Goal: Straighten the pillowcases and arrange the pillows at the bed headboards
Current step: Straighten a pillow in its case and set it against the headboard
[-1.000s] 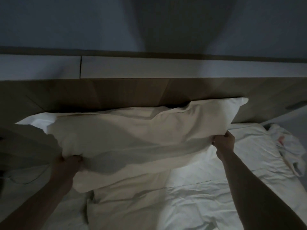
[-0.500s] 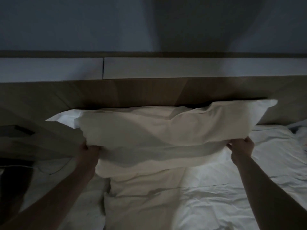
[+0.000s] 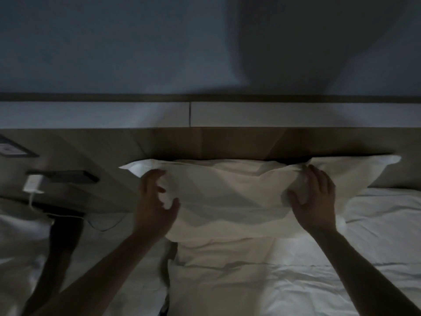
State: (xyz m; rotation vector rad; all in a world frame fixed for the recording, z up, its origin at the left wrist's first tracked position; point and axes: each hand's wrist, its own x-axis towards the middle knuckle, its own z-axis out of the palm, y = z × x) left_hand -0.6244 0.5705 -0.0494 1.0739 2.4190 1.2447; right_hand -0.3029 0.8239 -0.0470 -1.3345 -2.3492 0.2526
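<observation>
A white pillow lies along the foot of the wooden headboard, its corners sticking out left and right. My left hand is at the pillow's left end, fingers curled and apart, with nothing clamped between them. My right hand rests palm down on the right part of the pillow, fingers spread, and the cloth wrinkles at its fingertips. A second pillow lies flat on the bed just in front, partly under the first.
Rumpled white sheet covers the bed to the right. On the left, a white charger sits in a socket strip on the headboard panel, its cable trailing down into a dark gap beside another bed.
The pillow has gone from held up by its lower corners to lying against the headboard. Both hands let go of the corners and moved up onto its ends. The view shifted left.
</observation>
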